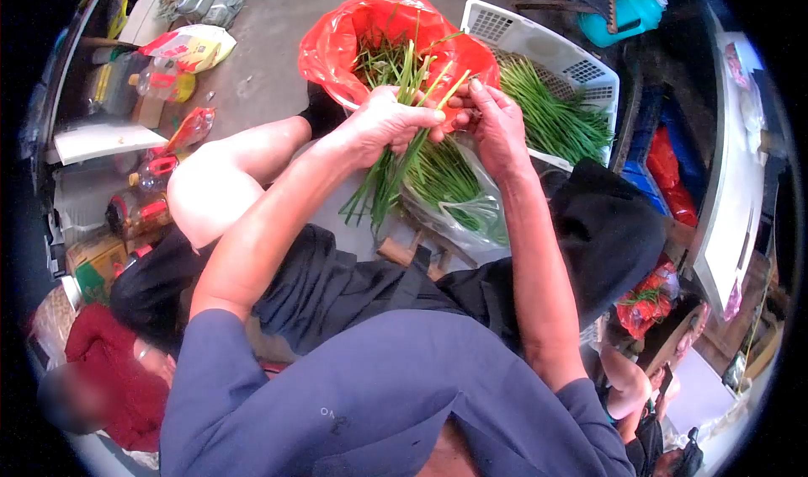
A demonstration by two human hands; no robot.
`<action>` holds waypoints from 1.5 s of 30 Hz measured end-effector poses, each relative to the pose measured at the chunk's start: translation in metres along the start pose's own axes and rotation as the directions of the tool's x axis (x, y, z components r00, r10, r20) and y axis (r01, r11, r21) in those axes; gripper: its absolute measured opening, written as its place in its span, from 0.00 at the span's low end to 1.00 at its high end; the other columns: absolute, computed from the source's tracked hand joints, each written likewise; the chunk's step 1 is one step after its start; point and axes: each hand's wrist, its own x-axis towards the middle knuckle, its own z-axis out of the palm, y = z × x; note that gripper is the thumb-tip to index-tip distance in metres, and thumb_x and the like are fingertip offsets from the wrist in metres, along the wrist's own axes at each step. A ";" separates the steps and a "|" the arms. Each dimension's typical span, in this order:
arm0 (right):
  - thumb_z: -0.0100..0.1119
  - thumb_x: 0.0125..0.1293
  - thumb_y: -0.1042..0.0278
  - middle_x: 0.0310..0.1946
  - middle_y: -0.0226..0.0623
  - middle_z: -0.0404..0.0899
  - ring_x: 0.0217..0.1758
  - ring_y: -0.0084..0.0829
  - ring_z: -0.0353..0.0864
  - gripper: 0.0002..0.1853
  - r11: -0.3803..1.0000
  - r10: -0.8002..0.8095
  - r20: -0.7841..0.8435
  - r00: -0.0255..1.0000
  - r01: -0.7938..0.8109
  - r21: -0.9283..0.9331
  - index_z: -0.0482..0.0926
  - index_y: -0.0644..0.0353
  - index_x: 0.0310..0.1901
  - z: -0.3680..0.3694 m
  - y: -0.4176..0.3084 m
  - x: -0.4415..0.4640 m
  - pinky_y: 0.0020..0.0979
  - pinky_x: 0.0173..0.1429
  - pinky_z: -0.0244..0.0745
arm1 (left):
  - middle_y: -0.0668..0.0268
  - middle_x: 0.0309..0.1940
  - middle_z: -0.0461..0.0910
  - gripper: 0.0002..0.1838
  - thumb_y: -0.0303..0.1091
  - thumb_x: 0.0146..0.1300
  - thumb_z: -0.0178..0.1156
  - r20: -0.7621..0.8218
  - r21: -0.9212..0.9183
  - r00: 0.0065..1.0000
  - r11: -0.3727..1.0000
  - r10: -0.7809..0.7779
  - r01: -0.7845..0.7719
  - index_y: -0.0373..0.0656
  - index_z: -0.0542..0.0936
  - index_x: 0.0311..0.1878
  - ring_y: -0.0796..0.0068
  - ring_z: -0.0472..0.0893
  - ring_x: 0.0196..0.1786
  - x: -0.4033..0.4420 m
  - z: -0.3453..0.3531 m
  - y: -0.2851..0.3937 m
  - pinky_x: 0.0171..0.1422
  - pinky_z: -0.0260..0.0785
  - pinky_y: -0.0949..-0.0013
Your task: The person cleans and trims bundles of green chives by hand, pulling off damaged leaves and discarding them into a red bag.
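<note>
My left hand (379,129) is closed around a bunch of garlic chives (410,71), pale ends up and green leaves hanging below the fist. Close beside it, my right hand (498,127) has thumb and fingers pinched together near the stem ends; what they hold is too small to make out. Under both hands, a clear plastic bag (481,216) holds more chives. Just beyond them stands a container lined with a red plastic bag (337,35), with loose green and yellowish scraps inside. To its right, a white plastic basket (539,35) holds a large pile of chives (560,111).
A teal jug (635,14) lies at the upper right near a dark chair. Bottles (156,172) and packets crowd a shelf on the left. A person in a dark red top (114,376) is at the lower left; another person's arm (624,384) shows at the lower right.
</note>
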 end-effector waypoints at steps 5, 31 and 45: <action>0.59 0.67 0.62 0.32 0.32 0.81 0.27 0.18 0.77 0.12 0.994 -0.031 0.033 0.999 0.034 -0.104 0.79 0.63 0.43 0.010 0.006 -0.002 0.23 0.36 0.75 | 0.69 0.23 0.81 0.07 0.34 0.55 0.67 -0.129 0.157 0.988 0.986 0.085 -0.065 0.44 0.80 0.32 0.90 0.65 0.16 -0.001 0.005 0.002 0.18 0.50 0.81; 0.50 0.70 0.65 0.24 0.29 0.77 0.26 0.19 0.74 0.12 0.907 -0.119 0.198 0.973 0.187 -0.377 0.76 0.64 0.35 0.014 0.011 0.005 0.23 0.32 0.70 | 0.67 0.23 0.81 0.06 0.34 0.58 0.62 -0.164 0.102 0.985 0.994 0.049 -0.032 0.42 0.79 0.35 0.90 0.63 0.14 0.005 -0.002 0.000 0.16 0.50 0.81; 0.55 0.64 0.66 0.22 0.28 0.76 0.21 0.18 0.72 0.09 0.864 -0.146 0.028 0.989 0.141 -0.483 0.78 0.63 0.31 0.001 0.005 0.010 0.21 0.27 0.69 | 0.69 0.21 0.79 0.06 0.35 0.57 0.59 -0.175 0.179 0.983 0.983 0.062 -0.030 0.44 0.79 0.31 0.88 0.61 0.13 0.003 -0.010 0.002 0.17 0.47 0.80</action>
